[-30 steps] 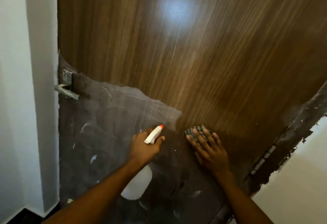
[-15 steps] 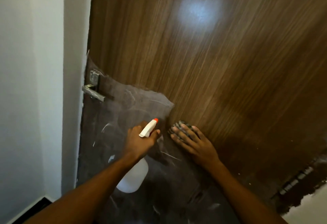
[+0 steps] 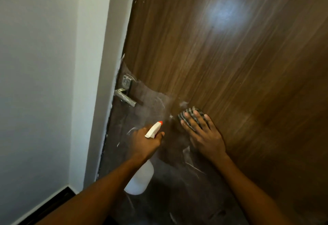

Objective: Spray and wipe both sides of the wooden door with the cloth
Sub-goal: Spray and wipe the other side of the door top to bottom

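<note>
Two hands at the door, both forearms bare. Left hand: fingers curled round the neck of a white spray bottle. The orange-tipped nozzle sticks out above the knuckles and is aimed at the wooden door. The pale bottle body hangs below the wrist. Finger on trigger: cannot tell.

Right hand: just right of the left, not touching it. Palm is flat to the door, fingers straight and spread, pressing a dark striped cloth against the wood. The cloth shows between and beyond the fingertips.

Door surface is glossy brown grain above and right of the right hand, with one bright reflection. A dull grey streaked patch lies around and below both hands. A metal lever handle sits up-left of the left hand, at the door edge. A white wall stands farther left, with dark skirting at its foot.
</note>
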Tool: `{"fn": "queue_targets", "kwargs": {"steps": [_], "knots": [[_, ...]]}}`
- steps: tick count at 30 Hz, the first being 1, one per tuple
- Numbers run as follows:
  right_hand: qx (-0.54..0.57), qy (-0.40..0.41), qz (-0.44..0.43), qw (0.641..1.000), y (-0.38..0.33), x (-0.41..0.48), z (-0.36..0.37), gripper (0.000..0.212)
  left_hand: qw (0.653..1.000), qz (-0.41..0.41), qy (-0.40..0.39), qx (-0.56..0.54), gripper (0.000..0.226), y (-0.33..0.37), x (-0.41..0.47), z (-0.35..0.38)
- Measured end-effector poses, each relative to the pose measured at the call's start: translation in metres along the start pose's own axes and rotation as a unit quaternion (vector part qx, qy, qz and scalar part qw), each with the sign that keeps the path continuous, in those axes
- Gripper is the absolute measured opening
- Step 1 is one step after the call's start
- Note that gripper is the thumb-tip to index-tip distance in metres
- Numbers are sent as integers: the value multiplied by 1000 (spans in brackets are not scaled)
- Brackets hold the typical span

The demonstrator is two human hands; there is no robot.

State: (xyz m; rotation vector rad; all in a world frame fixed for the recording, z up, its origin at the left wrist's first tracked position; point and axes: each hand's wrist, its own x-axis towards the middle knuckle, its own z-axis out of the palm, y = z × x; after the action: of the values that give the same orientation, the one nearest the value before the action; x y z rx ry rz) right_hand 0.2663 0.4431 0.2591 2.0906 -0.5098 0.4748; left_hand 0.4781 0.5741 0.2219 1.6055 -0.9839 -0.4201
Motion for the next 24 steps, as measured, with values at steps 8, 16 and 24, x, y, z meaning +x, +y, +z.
{"fn": "queue_targets", "kwargs": {"steps": [8, 16, 24], "knots": [[4, -12, 58, 998, -17, 82, -3, 56, 1000, -10, 6, -21, 24, -1, 39, -42], [-22, -141, -148, 979, -66, 86, 47, 61, 999, -8, 21, -35, 29, -22, 66, -81], [39, -55, -3, 998, -61, 174, 25, 57, 998, -45, 43, -33, 34, -24, 85, -101]]}}
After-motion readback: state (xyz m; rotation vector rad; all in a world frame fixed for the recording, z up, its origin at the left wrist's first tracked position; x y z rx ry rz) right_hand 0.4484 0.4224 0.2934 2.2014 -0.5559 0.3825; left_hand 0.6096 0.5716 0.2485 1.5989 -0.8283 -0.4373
